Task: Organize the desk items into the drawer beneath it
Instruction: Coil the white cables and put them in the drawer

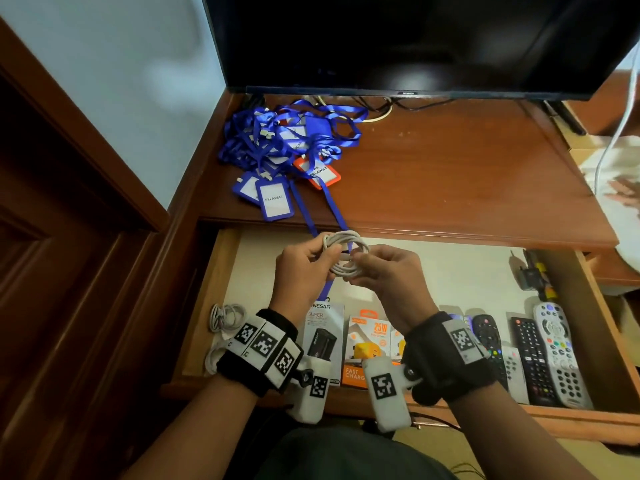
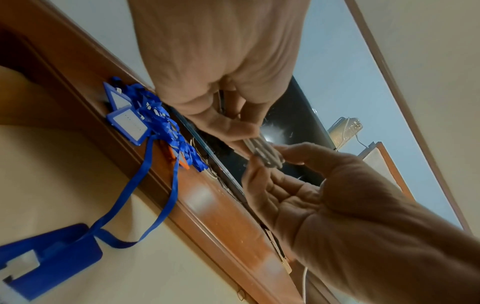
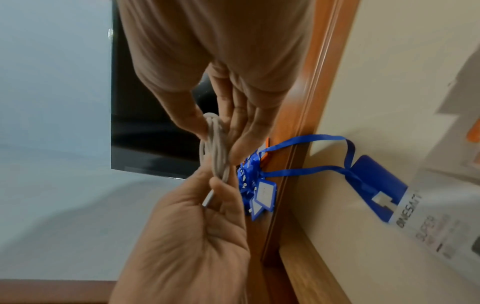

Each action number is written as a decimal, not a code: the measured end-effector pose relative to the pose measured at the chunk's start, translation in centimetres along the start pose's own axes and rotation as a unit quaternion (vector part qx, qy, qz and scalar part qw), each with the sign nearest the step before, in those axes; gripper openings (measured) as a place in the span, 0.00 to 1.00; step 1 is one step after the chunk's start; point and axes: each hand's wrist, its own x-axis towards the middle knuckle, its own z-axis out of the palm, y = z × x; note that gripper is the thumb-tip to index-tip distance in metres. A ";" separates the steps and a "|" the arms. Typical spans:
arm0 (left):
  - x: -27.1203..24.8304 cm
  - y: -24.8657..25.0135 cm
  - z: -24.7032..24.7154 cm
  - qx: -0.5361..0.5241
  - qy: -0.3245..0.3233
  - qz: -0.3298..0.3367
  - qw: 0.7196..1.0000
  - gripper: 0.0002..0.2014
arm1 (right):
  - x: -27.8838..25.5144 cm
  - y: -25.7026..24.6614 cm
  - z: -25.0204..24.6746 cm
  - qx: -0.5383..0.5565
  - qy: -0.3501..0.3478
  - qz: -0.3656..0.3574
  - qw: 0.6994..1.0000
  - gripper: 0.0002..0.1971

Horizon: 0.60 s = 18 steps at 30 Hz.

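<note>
A: What do the hands hold?
B: Left hand (image 1: 300, 268) and right hand (image 1: 388, 271) both pinch a coiled white cable (image 1: 346, 252), fingers (image 3: 233, 131) curled round its loops, above the open drawer (image 1: 221, 289).

A: Where are the other items?
B: Blue lanyards (image 1: 291, 140) with badge holders lie heaped on the worktop (image 1: 450, 168); one strap hangs into the drawer. Charger boxes (image 1: 367, 341) and remote controls (image 1: 550, 355) lie along the drawer's front.
</note>
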 end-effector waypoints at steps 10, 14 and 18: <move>0.8 1.1 0.0 -0.011 -0.015 -0.023 1.000 0.09 | -0.1 -0.4 0.3 0.102 -0.026 0.021 0.994 0.06; 0.7 1.2 -0.2 -0.094 -0.033 -0.079 0.992 0.09 | 0.1 -0.3 0.4 0.065 -0.034 0.028 0.997 0.07; 0.6 1.3 -0.8 -0.193 -0.077 -0.129 0.970 0.09 | 0.1 -0.4 0.0 0.044 -0.052 0.038 0.997 0.06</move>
